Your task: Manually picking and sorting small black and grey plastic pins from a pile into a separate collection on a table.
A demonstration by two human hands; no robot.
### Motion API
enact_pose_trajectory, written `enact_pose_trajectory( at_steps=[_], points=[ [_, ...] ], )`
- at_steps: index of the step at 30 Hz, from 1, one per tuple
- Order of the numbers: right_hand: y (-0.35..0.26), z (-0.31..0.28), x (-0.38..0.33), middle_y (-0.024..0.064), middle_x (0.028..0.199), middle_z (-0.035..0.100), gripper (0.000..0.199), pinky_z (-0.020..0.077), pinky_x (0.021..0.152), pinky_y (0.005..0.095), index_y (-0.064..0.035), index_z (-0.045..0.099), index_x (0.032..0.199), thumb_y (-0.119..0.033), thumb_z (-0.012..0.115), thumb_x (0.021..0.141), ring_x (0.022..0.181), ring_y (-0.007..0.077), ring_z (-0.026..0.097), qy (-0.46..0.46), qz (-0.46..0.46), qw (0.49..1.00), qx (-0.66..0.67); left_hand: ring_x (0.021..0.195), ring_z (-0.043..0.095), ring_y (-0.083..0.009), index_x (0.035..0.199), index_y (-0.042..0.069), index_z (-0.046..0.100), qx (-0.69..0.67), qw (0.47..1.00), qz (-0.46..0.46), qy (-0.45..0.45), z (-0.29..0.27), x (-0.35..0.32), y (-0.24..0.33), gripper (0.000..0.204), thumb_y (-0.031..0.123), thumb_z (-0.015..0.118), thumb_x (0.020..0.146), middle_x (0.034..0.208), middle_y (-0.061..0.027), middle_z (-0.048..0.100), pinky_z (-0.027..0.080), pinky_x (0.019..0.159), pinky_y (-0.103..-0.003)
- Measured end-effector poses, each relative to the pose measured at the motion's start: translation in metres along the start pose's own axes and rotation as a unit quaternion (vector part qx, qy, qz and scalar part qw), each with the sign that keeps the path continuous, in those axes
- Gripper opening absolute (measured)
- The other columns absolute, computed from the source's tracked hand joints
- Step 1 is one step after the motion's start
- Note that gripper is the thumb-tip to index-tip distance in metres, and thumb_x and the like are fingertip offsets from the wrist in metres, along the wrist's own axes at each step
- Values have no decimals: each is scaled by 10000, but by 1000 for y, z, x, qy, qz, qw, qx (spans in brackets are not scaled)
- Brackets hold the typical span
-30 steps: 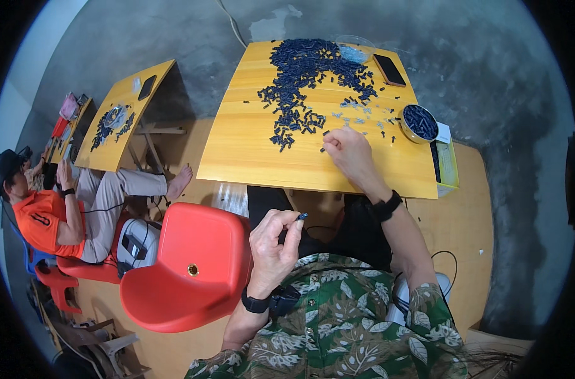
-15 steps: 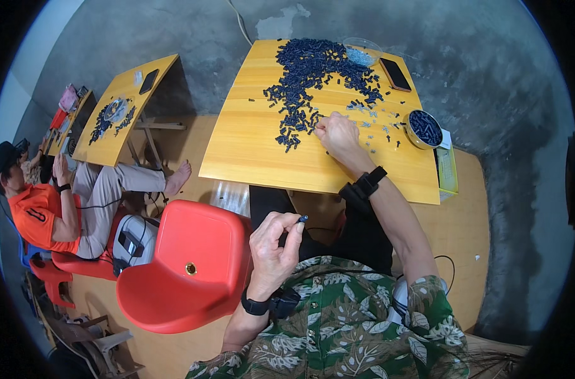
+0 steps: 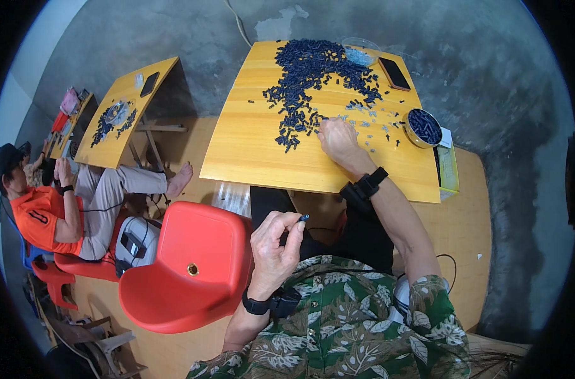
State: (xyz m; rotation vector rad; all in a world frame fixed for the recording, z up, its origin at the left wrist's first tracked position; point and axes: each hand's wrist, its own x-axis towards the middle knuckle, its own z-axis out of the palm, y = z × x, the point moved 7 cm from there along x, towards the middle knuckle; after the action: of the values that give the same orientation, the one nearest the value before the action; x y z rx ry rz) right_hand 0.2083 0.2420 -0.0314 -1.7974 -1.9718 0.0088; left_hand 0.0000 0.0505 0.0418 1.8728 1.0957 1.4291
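Observation:
My left hand (image 3: 275, 252) is raised in front of my body, short of the table's near edge. Its thumb and forefinger pinch a small dark cylindrical piece (image 3: 304, 218), with a bluish tip showing. On the tabletop, my right hand (image 3: 339, 140) rests with its fingers curled inward, at the edge of a large spread of small dark tubular pieces (image 3: 309, 60). What those fingers hold, if anything, is hidden. Just beyond the right hand lie several small pale, clear-looking bits (image 3: 365, 124), scattered among a few dark pieces.
The yellow wooden table (image 3: 237, 145) carries a round tub (image 3: 424, 128) full of dark pieces, a phone (image 3: 395, 74) and a clear bowl (image 3: 360, 55) of pale bits. A red chair (image 3: 193, 240) stands at my left. Beyond it, a person in orange (image 3: 44, 211) sits by another table (image 3: 133, 85).
My right hand has shifted very slightly, staying low over the table by the dark pieces. The left hand keeps its pinch on the dark piece in nearly the same place.

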Motion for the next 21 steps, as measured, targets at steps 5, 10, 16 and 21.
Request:
enact_pose_trajectory(
  at_steps=[5,10,16,21],
  points=[
    [-3,-7,-8,234,845,661,205,513,757,503,20,687,792,-176,638,824,814,397,655,-26,-22,999,2,655,572,-152,926,-18,652,6,1000,-2,-2,0,-1,-2,83,-36,677,849,762,-82,627,461,608,-268],
    [-2,-10,-13,221,801,655,231,518,730,484,28,674,781,-190,628,839,779,389,653,-49,-57,997,-6,655,572,-151,925,-17,653,8,1000,-2,-8,3,-1,1,85,-39,678,847,757,-79,624,460,603,-269],
    [7,-40,-19,171,707,646,207,517,645,428,30,650,789,-162,637,864,677,321,655,92,-68,992,46,652,568,-151,927,-20,653,11,1000,6,-7,4,0,4,85,-40,675,847,753,-77,620,459,602,-270],
    [9,-66,-73,59,728,647,141,476,546,247,41,644,848,-90,633,898,593,112,602,32,115,904,410,648,561,-148,927,-19,652,10,1000,-6,-11,5,-2,5,82,-38,675,850,754,-75,616,454,599,-268]
  ],
)
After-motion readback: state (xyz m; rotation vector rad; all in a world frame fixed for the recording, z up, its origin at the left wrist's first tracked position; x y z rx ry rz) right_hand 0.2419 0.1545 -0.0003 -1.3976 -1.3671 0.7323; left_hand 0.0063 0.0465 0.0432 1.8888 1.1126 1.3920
